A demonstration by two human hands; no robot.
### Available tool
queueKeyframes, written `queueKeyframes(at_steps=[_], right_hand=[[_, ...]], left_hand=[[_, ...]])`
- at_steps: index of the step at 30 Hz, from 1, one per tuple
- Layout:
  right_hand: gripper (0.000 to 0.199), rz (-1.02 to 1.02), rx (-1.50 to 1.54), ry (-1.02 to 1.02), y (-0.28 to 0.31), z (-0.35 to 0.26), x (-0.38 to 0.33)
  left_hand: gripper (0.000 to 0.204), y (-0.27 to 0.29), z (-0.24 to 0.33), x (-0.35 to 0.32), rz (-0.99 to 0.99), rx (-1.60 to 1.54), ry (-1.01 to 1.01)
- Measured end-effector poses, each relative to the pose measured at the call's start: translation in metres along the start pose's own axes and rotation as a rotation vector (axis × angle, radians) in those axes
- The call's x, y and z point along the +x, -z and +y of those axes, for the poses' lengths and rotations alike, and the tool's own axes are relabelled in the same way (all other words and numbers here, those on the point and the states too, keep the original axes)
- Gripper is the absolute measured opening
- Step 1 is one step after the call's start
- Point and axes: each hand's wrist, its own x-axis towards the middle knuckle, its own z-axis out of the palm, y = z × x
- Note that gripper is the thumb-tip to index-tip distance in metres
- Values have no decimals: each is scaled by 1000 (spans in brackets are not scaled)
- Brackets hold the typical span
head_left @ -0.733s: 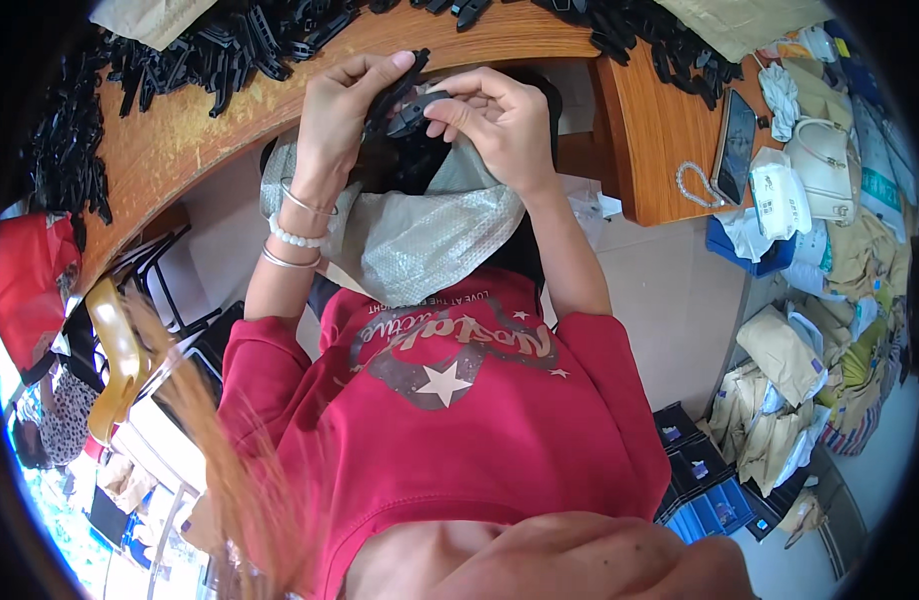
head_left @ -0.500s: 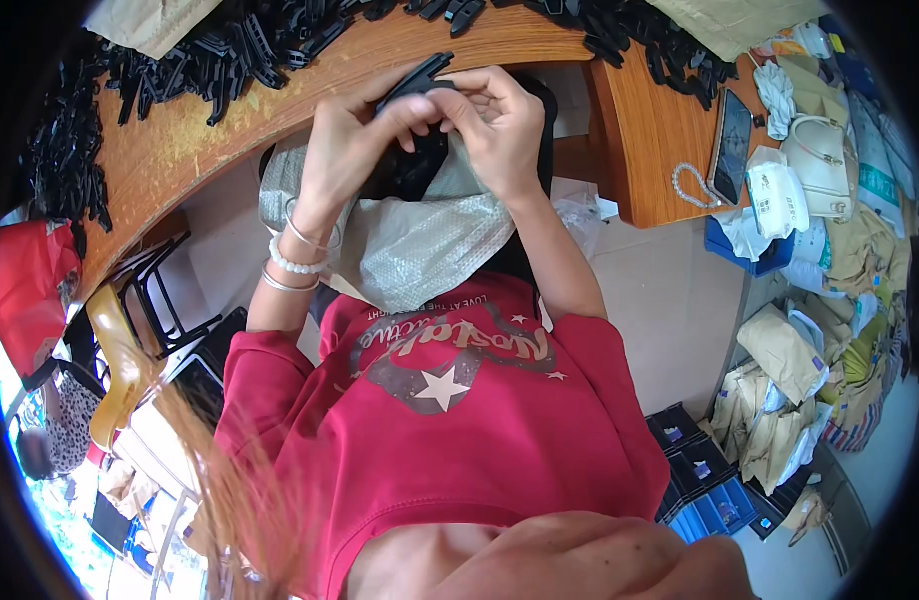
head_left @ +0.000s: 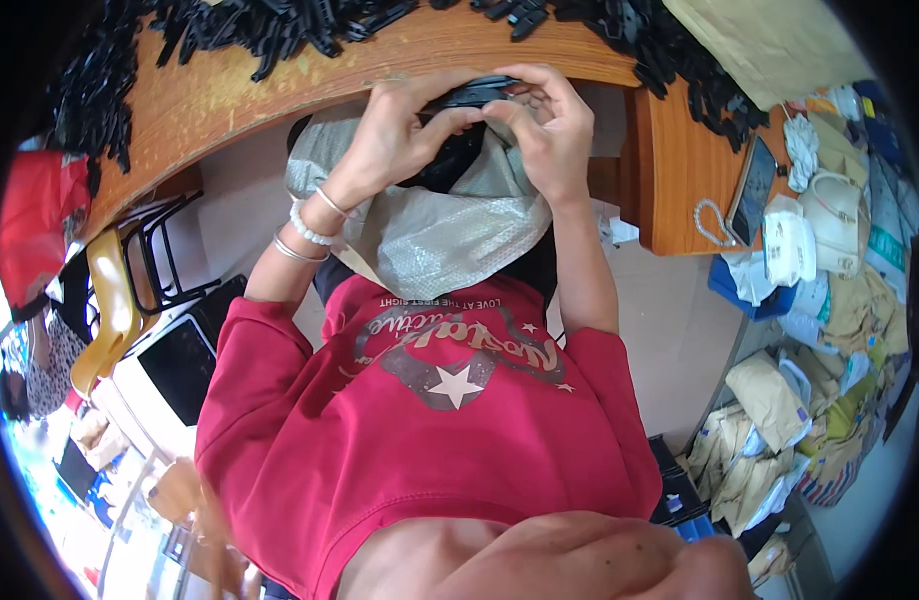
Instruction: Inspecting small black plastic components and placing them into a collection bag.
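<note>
Near the pale woven sack (head_left: pixel 450 245) and the edge of the bench (head_left: pixel 210 105), a black part (head_left: pixel 472 97) is held between the left grip (head_left: pixel 393 135) and the right grip (head_left: pixel 554 140), both pinched closed. It appears slim, dark and slightly glossy; whether it is one piece cannot be told. Handling is judged unfinished, release not yet made. Similar black pieces (head_left: pixel 310 25) are heaped on the bench.

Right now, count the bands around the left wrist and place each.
3: a silver-coloured bangle nearest the left hand, a white beaded bracelet in the middle, and a second bangle farthest from the hand.
</note>
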Motion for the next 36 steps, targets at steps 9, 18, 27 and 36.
queueKeyframes(at_steps=[9, 18, 27, 36], right_hand=[[9, -168, -227, 64, 12, 20, 24], [20, -12, -1094, 580, 24, 36, 61], [29, -65, -1070, 500, 20, 33, 52], [16, -127, -245, -78, 16, 21, 37]], left_hand=[[39, 9, -12, -5, -32, -419, 338], [24, 36, -7, 65, 192, -464, 379], [20, 18, -53, 105, 240, 1103, -191], [28, 18, -59, 32, 483, 506, -113]])
